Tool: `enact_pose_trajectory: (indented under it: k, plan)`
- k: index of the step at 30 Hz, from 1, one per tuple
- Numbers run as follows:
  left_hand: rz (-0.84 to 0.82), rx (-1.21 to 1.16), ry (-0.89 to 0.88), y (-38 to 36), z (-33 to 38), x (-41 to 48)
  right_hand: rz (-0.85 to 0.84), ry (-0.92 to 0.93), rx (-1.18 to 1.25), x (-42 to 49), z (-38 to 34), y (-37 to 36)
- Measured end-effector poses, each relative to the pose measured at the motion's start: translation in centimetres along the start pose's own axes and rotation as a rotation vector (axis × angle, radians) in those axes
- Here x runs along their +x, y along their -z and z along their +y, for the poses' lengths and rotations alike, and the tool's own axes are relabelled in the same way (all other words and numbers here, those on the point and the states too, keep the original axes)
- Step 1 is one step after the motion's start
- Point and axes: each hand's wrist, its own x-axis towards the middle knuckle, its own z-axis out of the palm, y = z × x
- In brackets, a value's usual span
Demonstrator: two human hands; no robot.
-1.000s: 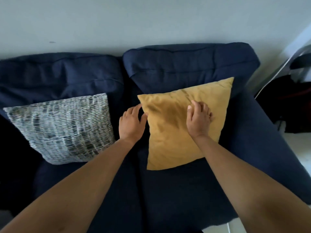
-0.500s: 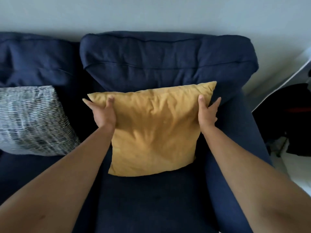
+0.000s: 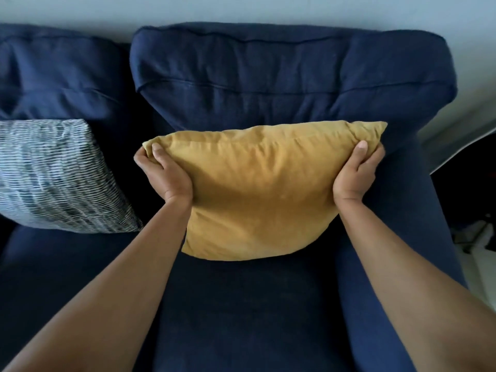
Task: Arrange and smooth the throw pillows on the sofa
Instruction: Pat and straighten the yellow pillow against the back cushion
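Observation:
A mustard-yellow throw pillow [image 3: 260,191] stands on the right seat of the navy sofa [image 3: 281,84], leaning toward the back cushion. My left hand [image 3: 163,175] grips its upper left corner, thumb on the front face. My right hand [image 3: 354,173] grips the upper right corner the same way. A grey-and-white woven pillow [image 3: 53,175] rests on the left seat against the other back cushion, untouched.
The sofa's right armrest [image 3: 418,210] runs beside my right forearm. Beyond it, dark objects [image 3: 475,183] and pale floor show at the right edge. A light wall [image 3: 241,9] stands behind the sofa.
My hands went from resting on the yellow pillow's face and sides to gripping its two upper corners. The pillow now sits squarer and more upright; my view shifted right and closer.

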Motion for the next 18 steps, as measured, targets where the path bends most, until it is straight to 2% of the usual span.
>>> enact_pose_trajectory:
  k: [3,6,8,11,14,16,18]
  plan:
    - [0.024,0.039,-0.058,-0.4,2.0,0.0,0.072,0.077,-0.142,0.3,-0.6,-0.2]
    - [0.105,0.237,-0.414,-0.6,4.1,-1.1,0.166,0.332,-0.211,-0.5,-2.8,-0.1]
    - [-0.084,0.319,-0.761,-0.9,3.9,-4.2,0.113,0.627,-0.197,-2.0,-4.0,-0.8]
    - [-0.494,0.475,-1.104,-0.9,0.7,-10.5,-0.186,0.854,-0.279,-5.6,-4.2,-2.5]
    - [-0.702,0.765,-1.244,-0.3,-3.5,-10.9,-0.376,1.005,-0.502,-6.3,-2.2,-3.3]
    - [-0.718,0.970,-1.278,-0.6,-5.1,-8.1,-0.410,1.003,-0.624,-4.4,-1.1,-3.2]
    - [-0.684,1.064,-1.271,-1.7,-5.1,-5.2,-0.392,0.951,-0.740,-2.0,-0.4,-2.8]
